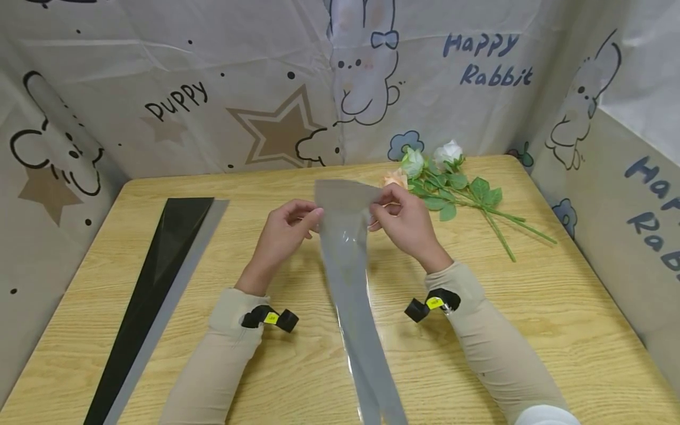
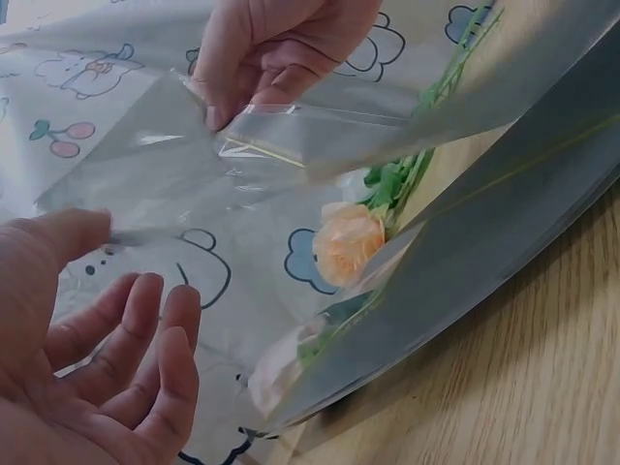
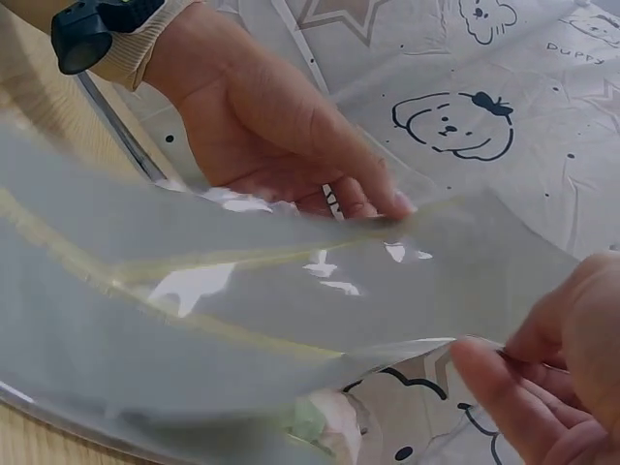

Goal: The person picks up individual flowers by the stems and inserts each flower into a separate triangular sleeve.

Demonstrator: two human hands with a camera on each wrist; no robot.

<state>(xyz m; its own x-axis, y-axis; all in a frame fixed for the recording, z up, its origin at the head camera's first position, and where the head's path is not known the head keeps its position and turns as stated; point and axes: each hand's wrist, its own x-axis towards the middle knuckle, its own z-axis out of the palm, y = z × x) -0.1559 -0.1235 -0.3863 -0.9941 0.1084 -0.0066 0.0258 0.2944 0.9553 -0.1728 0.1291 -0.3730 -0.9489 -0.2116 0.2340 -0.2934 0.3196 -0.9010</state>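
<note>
In the head view, a long grey translucent plastic flower sleeve [image 1: 345,295] stretches over the middle of the table, its wide end at the back. My left hand [image 1: 284,236] pinches the left edge near that wide end. On the opposite edge, the thumb and fingers of my right hand [image 1: 406,224] pinch the film. The left wrist view shows my left hand [image 2: 107,349] with its thumb at the film's edge and the other fingers loosely bent. Shiny creases and yellowish seam lines run along the sleeve [image 3: 242,310] in the right wrist view.
Artificial roses with a peach bloom [image 1: 395,178], a white bloom [image 1: 448,152] and green stems [image 1: 499,221] lie at the back right. Folded black sleeves [image 1: 154,283] with a grey edge [image 1: 183,283] lie on the left. Printed cloth walls [image 1: 265,71] enclose the wooden table [image 1: 531,319].
</note>
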